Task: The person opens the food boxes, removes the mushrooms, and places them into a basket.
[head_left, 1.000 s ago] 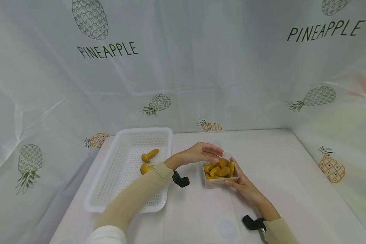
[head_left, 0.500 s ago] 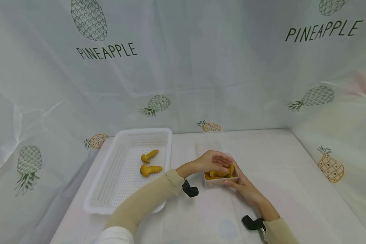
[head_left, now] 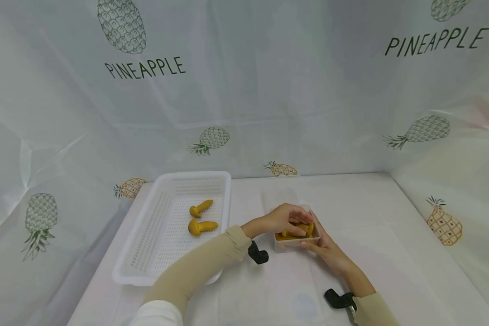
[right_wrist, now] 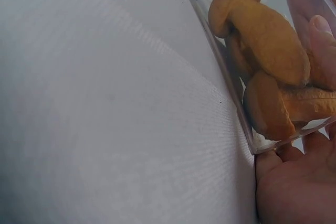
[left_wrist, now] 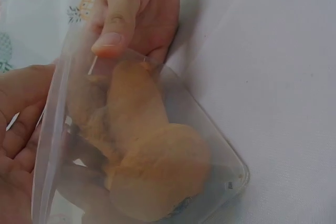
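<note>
Your right grip (head_left: pixel 328 251) holds the box (head_left: pixel 288 246) by its right side, likely to steady it, while your left grip (head_left: pixel 287 219) bends over the mushrooms (right_wrist: pixel 273 45) inside; you cannot tell whether it pinches one. Two loose mushrooms (head_left: pixel 205 226) lie in the tray (head_left: pixel 159 240), whose right edge your left sleeve (head_left: pixel 201 262) crosses; desk (head_left: pixel 391 235) stretches rightward past your right grip.

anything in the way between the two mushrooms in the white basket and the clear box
Yes: the raised side of the white basket stands between the two mushrooms and the clear box. The left arm also crosses the gap, and the left hand covers part of the box's opening. Nothing else visible is in between.
</note>
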`<state>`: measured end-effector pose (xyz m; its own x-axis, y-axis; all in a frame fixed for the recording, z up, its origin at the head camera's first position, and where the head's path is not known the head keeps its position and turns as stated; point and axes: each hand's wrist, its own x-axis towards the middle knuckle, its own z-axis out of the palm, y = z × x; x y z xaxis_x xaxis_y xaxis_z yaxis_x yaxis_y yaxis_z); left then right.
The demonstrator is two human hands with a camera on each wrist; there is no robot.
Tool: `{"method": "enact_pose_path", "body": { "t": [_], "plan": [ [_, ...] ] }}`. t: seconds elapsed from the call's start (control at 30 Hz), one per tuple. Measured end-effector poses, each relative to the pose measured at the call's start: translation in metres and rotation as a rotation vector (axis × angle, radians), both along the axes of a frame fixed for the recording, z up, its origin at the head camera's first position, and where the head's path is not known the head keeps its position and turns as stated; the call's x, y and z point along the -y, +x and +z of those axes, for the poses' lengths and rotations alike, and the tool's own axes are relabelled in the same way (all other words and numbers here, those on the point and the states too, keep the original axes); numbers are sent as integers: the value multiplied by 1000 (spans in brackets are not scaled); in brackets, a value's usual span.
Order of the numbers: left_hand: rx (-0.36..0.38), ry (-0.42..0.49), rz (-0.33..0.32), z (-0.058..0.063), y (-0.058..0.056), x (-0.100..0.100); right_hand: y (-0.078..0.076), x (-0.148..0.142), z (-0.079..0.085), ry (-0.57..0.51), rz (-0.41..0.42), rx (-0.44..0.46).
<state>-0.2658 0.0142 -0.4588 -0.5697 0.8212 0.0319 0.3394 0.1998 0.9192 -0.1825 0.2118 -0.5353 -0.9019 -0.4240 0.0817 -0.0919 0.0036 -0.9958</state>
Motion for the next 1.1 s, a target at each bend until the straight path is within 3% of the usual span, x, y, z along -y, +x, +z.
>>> {"method": "enact_pose_path", "body": {
  "t": [0.73, 1.1],
  "plan": [
    [-186, -108, 37, -8, -2, -4, 0, 0, -1, -45, 18, 6],
    [-178, -73, 44, -8, -2, -1, 0, 1, 0, -34, 10, 25]
  ]
}}
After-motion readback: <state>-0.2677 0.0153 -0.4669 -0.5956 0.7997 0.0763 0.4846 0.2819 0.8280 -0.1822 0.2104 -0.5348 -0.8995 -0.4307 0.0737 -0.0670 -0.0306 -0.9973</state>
